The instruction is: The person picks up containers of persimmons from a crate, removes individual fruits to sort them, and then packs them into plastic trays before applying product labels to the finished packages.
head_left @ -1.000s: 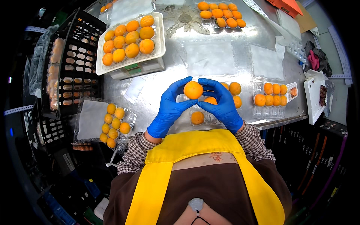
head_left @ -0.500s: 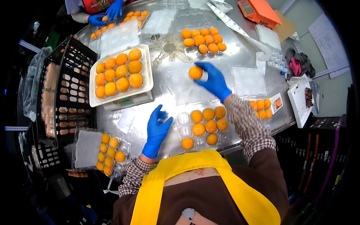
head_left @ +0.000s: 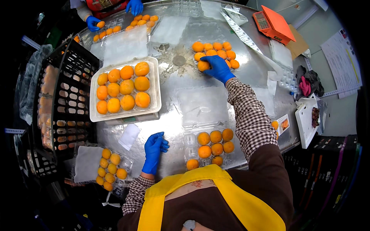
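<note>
My right hand (head_left: 217,67), in a blue glove, reaches far across the metal table (head_left: 181,42) and grips an orange fruit (head_left: 202,66) at the near-left corner of a clear tray of fruit (head_left: 216,52). My left hand (head_left: 154,149), also gloved, rests with fingers spread on the table near me, holding nothing. Right of it lies an open clear clamshell (head_left: 210,144) with several orange fruits in its near half; its lid half is bare.
A white tray of larger orange fruits (head_left: 124,89) sits on a scale at left. A black crate (head_left: 58,111) stands at the far left. Another packed clamshell (head_left: 108,169) lies near left. Another person's blue-gloved hands (head_left: 135,7) work at the far edge. An orange scale (head_left: 273,24) sits far right.
My right hand carried the fruit from mid-table out to the far tray and set it down against the others. My left hand stayed on the table near me.
</note>
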The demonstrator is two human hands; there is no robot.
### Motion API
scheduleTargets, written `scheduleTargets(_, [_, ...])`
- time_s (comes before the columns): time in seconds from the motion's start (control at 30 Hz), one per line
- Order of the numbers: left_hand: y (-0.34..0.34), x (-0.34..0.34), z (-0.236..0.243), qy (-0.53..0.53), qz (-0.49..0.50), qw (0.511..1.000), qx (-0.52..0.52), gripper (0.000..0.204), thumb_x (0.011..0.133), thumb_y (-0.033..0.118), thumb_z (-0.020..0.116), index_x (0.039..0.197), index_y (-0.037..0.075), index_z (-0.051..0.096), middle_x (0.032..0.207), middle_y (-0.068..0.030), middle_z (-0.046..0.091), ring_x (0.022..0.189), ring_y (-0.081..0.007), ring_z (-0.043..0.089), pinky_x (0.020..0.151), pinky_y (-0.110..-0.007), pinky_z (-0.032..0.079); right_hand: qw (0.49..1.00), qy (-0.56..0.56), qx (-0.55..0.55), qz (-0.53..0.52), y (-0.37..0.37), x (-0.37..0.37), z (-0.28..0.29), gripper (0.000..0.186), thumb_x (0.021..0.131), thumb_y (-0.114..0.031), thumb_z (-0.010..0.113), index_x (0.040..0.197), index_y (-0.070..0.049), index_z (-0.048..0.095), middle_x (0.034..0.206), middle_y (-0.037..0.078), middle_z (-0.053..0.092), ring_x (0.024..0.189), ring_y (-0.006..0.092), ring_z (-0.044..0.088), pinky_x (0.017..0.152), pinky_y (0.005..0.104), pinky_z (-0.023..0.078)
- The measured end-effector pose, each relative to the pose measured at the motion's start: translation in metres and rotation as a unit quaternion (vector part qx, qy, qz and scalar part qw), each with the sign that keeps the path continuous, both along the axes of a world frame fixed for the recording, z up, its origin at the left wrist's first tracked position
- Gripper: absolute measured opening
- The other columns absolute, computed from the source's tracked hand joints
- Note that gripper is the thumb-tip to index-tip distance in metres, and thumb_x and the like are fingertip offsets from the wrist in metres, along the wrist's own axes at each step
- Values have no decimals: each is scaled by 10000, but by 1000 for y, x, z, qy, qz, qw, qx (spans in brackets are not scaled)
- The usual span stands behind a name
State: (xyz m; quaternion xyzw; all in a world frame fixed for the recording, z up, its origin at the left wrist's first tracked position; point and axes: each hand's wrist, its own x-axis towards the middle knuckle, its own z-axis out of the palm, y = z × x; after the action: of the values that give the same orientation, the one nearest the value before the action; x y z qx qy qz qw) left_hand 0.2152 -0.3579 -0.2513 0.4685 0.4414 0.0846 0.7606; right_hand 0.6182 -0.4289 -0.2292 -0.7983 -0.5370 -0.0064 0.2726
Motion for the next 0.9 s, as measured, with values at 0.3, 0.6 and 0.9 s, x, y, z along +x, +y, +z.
scheduleTargets(0.3, [0,3,5,30,-5,1000,5,219,897,148,478,1057,12,540,723,-73,597,561,-121,574,460,-205,452,999,13,-20,32,-4,3,-9,408,660,-132,694,1048,-116,573,987,82,583,892,281,558,785,332,444])
scheduleTargets(0.6, [-1,0,3,6,-5,1000,19,225,899,156,477,1063,15,539,725,-75,596,568,-125,578,467,-209,456,992,29,116,-36,-50,-29,34,415,661,-131,702,1059,-124,581,1015,82,560,935,275,532,799,353,433])
scheduleTargets(0.9, [3,2,-3,15,-22,999,44,227,889,221,493,1005,44,574,708,-59,599,575,-130,589,493,-229,481,957,162,82,-228,-221,-130,37,328,744,-101,656,1056,-40,573,1017,100,576,949,224,549,848,307,427])
